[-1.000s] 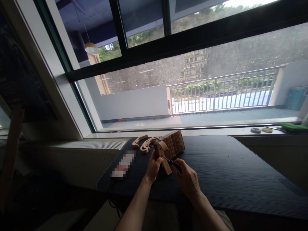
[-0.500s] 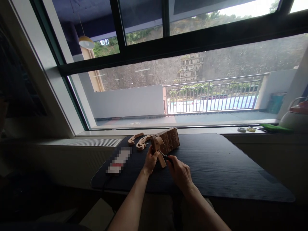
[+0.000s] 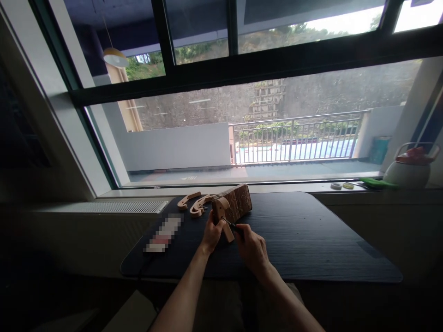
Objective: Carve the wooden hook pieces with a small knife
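Piece of pale wood [image 3: 223, 216], round-headed, stands just above the dark table [image 3: 311, 240], clamped from its left by the left hand [image 3: 210, 233]. The right hand [image 3: 252, 249] pinches a thin dark tool [image 3: 231, 225], tip at the piece. A carved wooden block [image 3: 241, 203] sits behind; curved wooden parts [image 3: 194, 205] lie to its left.

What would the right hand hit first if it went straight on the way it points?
The right hand, with its thin dark tool, points up-left at the wooden piece in the left hand; it would likely meet that first. Tip contact unclear.
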`<state>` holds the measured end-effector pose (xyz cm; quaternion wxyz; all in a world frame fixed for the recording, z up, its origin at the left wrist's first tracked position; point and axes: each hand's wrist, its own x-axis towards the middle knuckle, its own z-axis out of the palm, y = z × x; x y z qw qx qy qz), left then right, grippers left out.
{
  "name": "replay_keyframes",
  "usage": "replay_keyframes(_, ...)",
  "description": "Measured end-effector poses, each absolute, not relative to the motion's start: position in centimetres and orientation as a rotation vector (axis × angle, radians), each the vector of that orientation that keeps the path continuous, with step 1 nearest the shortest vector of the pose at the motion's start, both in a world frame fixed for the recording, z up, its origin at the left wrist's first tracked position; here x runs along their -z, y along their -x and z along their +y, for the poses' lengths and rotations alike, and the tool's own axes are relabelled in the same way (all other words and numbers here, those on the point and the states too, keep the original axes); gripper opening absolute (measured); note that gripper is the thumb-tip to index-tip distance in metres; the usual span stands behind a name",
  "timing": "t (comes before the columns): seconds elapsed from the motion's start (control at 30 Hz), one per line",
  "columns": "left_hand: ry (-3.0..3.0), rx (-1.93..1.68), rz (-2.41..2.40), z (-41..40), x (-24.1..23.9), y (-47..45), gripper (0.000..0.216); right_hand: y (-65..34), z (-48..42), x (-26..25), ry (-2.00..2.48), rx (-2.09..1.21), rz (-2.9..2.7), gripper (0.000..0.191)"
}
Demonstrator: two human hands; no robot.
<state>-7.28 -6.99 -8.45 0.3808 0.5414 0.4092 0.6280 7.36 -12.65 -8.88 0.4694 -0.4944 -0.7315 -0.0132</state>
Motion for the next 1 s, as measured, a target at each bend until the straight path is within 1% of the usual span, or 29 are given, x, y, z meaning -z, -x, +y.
replay_keyframes(0.1, -1.385, -1.602, 1.044, -6.9, 8.4, 7.3, 0.038, -7.0, -12.8, 8.8, 1.275, -0.005, -1.755, 0.021)
replay_keyframes(0.27, -1.376, -1.606, 1.039, -6.8, 8.6, 7.4, 0.035, -7.0, -12.8, 7.8, 1.362, -0.013, -1.733, 0.020)
replay_keyframes(0.4, -1.372, -1.598, 1.021, -6.8, 8.6, 7.3, 0.034, -7.6, -12.9, 6.0, 1.380, 0.072, -1.865, 0.016)
replay_keyframes(0.53, -1.387, -1.597, 1.004, -6.9, 8.5, 7.1, 0.033, -7.9, -12.9, 4.5, 1.305, 0.214, -2.080, 0.009)
replay_keyframes(0.73, -1.399, -1.607, 1.003, -7.1, 8.2, 7.0, 0.033, -7.8, -12.6, 3.7, 1.258, 0.320, -2.254, 0.016)
replay_keyframes(1.0, -1.399, -1.595, 1.004, -7.2, 8.2, 7.0, 0.037, -7.9, -12.3, 3.4, 1.432, 0.258, -2.152, 0.020)
